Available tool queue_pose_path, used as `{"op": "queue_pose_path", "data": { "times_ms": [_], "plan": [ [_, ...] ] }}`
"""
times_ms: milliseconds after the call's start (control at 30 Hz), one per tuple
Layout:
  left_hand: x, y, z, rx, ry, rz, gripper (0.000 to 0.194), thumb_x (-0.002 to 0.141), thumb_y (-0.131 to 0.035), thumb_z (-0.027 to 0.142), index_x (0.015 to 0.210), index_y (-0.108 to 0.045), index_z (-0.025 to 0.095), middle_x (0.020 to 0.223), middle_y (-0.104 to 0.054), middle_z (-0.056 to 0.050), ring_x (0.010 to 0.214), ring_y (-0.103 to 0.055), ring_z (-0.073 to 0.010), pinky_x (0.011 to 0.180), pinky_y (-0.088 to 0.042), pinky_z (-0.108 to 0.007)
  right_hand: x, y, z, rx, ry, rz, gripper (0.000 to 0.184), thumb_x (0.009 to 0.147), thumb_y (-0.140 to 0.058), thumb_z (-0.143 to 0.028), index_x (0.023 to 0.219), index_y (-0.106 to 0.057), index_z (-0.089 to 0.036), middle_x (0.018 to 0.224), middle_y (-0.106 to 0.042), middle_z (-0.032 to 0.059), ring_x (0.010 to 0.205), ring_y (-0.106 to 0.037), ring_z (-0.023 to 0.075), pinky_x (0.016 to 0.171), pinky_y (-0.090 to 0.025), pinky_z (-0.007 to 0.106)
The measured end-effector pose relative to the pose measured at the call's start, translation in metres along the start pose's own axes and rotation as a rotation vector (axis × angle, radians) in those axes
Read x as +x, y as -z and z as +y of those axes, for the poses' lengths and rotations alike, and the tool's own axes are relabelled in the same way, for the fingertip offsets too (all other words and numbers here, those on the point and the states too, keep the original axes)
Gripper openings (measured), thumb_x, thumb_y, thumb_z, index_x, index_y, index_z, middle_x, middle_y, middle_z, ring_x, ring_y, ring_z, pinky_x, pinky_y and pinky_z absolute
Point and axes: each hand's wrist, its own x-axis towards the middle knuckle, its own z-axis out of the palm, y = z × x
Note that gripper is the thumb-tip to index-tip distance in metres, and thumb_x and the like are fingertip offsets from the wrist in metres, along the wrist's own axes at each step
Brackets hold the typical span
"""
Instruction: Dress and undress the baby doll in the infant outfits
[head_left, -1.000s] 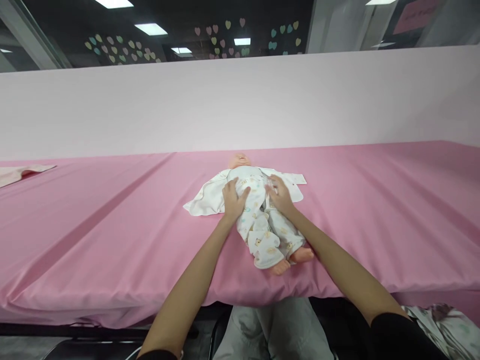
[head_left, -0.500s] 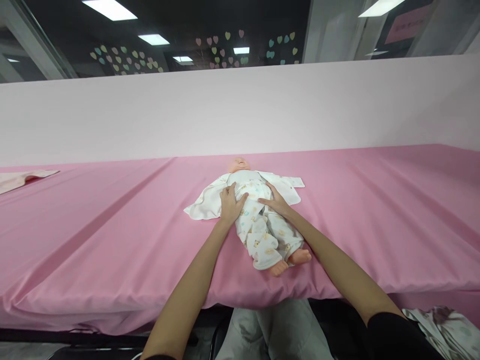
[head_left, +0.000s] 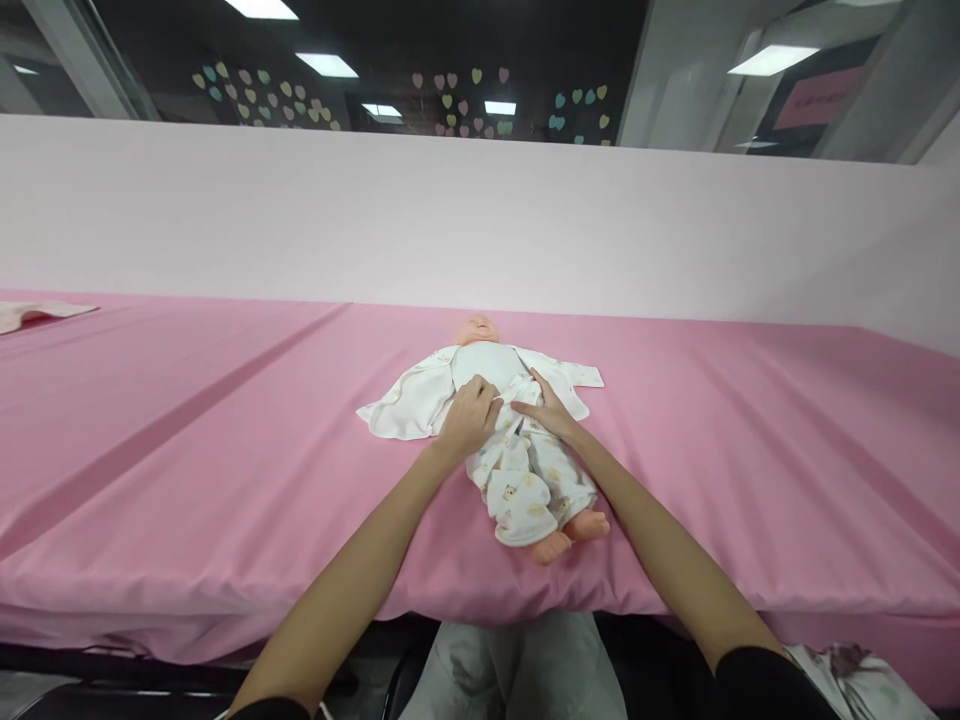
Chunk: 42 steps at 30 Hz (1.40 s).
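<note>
A baby doll (head_left: 478,330) lies on its back with its head away from me and its bare feet towards me. Patterned white pants (head_left: 519,495) cover its legs. A white baby shirt (head_left: 411,402) is spread open under its torso, sleeves out to both sides. My left hand (head_left: 471,415) is closed with curled fingers on the pants' waistband over the belly. On the other side of the waist rests my right hand (head_left: 551,408), its thumb and fingers apart, touching the pants. Part of the waistband is hidden by my hands.
A pink sheet (head_left: 225,450) covers the table, with a white wall (head_left: 480,220) behind. Light folded cloth (head_left: 45,314) lies at the far left. Crumpled patterned fabric (head_left: 862,680) is at the lower right, below the table edge.
My left hand has gone from lying spread to curling its fingers on the waistband. The waistband sits lower, baring more of the doll's plain white middle. The view has tilted slightly.
</note>
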Motion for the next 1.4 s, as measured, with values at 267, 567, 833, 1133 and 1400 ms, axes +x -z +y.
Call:
{"op": "queue_pose_path", "data": {
  "times_ms": [267,567,833,1133,1400],
  "plan": [
    [-0.018,0.022,0.037,0.148,-0.054,-0.234,0.044,0.084,-0.039,0.054,0.092,-0.052,0.013,0.093,-0.049,-0.012,0.079,-0.049,-0.0236,0.068,-0.042,-0.036,-0.001,-0.006,0.001,-0.149,0.211,0.05,0.044,0.068,-0.057,-0.026,0.111,-0.05,-0.023,0.115,-0.042,0.0072,0.119,-0.038,0.0208,0.106,-0.027,0.04],
    [-0.038,0.032,0.07,0.031,0.263,-0.278,0.067,0.064,-0.067,0.053,0.112,-0.046,0.011,0.098,-0.052,-0.014,0.09,-0.05,-0.0278,0.076,-0.042,-0.037,-0.012,-0.013,-0.005,-0.408,0.383,0.293,0.011,0.065,-0.045,-0.013,0.069,-0.039,-0.022,0.076,-0.051,0.0027,0.076,-0.048,0.0186,0.071,-0.039,0.031],
    [-0.044,0.022,0.075,0.013,0.342,-0.348,0.016,0.082,-0.05,0.034,0.078,-0.057,0.02,0.074,-0.063,-0.007,0.072,-0.057,-0.0236,0.061,-0.038,-0.032,-0.036,0.001,-0.015,-0.813,0.387,0.076,0.009,0.068,-0.05,-0.021,0.063,-0.043,-0.023,0.053,-0.046,0.0006,0.057,-0.039,0.0185,0.059,-0.031,0.029],
    [-0.061,0.023,0.084,0.048,0.168,-0.062,0.044,0.086,-0.045,0.017,0.129,-0.038,0.012,0.126,-0.047,-0.016,0.113,-0.046,-0.0246,0.092,-0.039,-0.036,-0.086,0.026,-0.004,-0.526,0.421,-0.005,0.039,0.084,-0.032,-0.018,0.121,-0.045,-0.017,0.12,-0.054,0.0121,0.111,-0.047,0.0238,0.096,-0.037,0.044],
    [-0.065,0.02,0.083,0.198,0.287,-0.164,0.04,0.088,-0.047,0.033,0.121,-0.043,0.01,0.095,-0.059,-0.013,0.086,-0.055,-0.0257,0.073,-0.043,-0.035,-0.108,0.041,-0.024,-0.331,0.151,-0.146,0.057,0.074,-0.061,-0.044,0.125,-0.047,-0.022,0.115,-0.059,0.0071,0.099,-0.057,0.0231,0.081,-0.046,0.037]
  ]
}}
